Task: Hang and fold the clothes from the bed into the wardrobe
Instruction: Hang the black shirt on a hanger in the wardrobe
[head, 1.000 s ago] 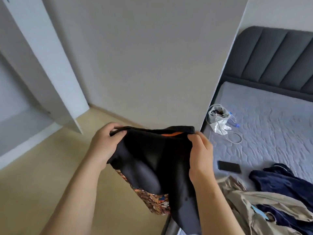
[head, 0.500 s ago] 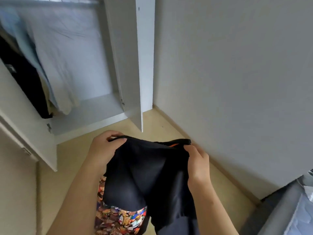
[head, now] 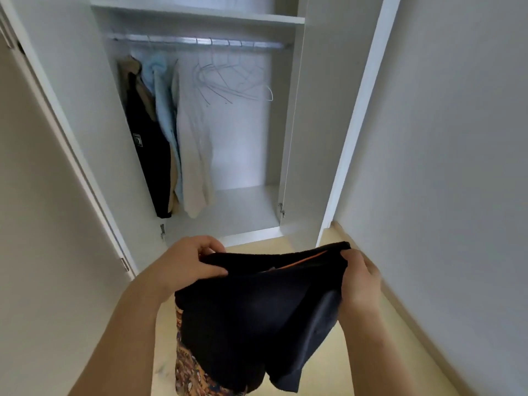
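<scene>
Open wardrobe (head: 243,207) ahead; fingers of left hand (head: 187,265) and right hand (head: 361,278) pinch black, orange-lined garment (head: 251,312).

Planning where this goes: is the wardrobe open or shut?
Open: the wardrobe doors stand wide, showing its rail, bare hangers and hung clothes.

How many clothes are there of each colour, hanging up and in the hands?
Tan hanging garment: 1
Black hanging garment: 1
Light blue hanging garment: 1
Cream hanging garment: 1
Dark garment, gripped by left hand and right hand: 1
Total: 5
</scene>
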`<state>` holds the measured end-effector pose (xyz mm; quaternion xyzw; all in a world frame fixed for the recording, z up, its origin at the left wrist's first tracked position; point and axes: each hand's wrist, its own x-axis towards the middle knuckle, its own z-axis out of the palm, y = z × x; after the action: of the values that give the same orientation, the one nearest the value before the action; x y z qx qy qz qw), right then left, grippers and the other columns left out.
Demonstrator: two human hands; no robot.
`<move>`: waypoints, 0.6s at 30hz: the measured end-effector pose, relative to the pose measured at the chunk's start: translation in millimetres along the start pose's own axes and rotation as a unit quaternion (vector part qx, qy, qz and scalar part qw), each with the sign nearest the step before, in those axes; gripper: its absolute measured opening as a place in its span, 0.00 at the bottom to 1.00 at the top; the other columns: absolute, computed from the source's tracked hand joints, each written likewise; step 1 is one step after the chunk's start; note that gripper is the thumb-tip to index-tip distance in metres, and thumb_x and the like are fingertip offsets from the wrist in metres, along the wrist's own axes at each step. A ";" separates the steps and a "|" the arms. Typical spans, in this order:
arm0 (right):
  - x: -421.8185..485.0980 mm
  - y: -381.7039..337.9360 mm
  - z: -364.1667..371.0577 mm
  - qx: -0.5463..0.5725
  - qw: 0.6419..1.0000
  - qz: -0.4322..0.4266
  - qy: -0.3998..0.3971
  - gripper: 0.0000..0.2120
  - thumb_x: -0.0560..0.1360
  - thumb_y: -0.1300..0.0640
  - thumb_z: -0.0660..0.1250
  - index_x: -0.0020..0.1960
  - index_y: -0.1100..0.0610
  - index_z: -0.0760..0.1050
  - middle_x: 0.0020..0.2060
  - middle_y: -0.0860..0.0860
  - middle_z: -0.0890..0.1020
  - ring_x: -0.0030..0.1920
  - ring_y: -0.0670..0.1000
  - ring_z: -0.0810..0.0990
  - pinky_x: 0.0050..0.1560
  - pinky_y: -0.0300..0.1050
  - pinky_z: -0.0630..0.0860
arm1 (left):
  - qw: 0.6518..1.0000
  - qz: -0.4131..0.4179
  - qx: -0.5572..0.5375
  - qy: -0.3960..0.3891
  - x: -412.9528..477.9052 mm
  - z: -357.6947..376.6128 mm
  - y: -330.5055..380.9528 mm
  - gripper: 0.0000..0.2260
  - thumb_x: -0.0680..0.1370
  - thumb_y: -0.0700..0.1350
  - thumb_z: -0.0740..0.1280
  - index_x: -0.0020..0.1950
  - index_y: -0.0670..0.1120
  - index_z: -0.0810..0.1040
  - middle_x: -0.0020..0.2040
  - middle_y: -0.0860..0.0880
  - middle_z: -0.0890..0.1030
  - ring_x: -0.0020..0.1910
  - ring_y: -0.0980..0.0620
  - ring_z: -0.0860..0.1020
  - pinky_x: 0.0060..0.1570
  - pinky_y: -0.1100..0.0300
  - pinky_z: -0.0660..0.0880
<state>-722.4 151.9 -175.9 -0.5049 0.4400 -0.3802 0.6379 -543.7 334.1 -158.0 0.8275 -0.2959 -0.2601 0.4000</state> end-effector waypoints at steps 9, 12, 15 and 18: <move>101.3 -5.6 98.2 0.043 0.998 -0.004 -0.048 0.17 0.72 0.63 0.58 0.26 0.53 0.60 0.22 0.45 0.63 0.26 0.45 0.62 0.29 0.41 0.61 | 0.951 -0.155 0.104 0.247 106.7 -27.2 -38.7 0.02 0.77 0.40 0.64 0.48 0.45 0.74 0.40 0.48 0.76 0.39 0.49 0.76 0.38 0.59 0.75; 149.7 -16.5 121.8 0.039 0.996 -0.004 -0.080 0.13 0.72 0.63 0.59 0.29 0.55 0.63 0.20 0.43 0.65 0.27 0.46 0.64 0.30 0.42 0.62 | 0.925 -0.205 -0.159 0.276 153.1 -20.7 -25.8 0.05 0.78 0.36 0.58 0.51 0.43 0.72 0.44 0.40 0.79 0.37 0.45 0.80 0.35 0.55 0.78; 203.2 -30.4 142.7 0.031 0.993 -0.021 -0.111 0.12 0.71 0.64 0.60 0.30 0.56 0.67 0.23 0.47 0.67 0.28 0.47 0.65 0.30 0.41 0.64 | 0.847 -0.176 -0.376 0.332 203.3 -18.0 -4.9 0.08 0.79 0.33 0.56 0.52 0.42 0.71 0.47 0.40 0.78 0.39 0.45 0.80 0.39 0.54 0.77; 246.2 -36.0 166.4 0.037 0.988 -0.038 -0.148 0.16 0.70 0.65 0.60 0.25 0.54 0.66 0.22 0.47 0.66 0.26 0.45 0.65 0.27 0.38 0.64 | 0.757 -0.129 -0.539 0.347 243.2 -27.2 12.0 0.10 0.77 0.29 0.56 0.49 0.42 0.72 0.45 0.40 0.78 0.42 0.45 0.79 0.42 0.54 0.77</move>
<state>-486.9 -32.6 -167.2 -0.5478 0.3073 -0.3413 0.6993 -361.3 172.2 -180.5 0.5390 0.1617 -0.1203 0.8179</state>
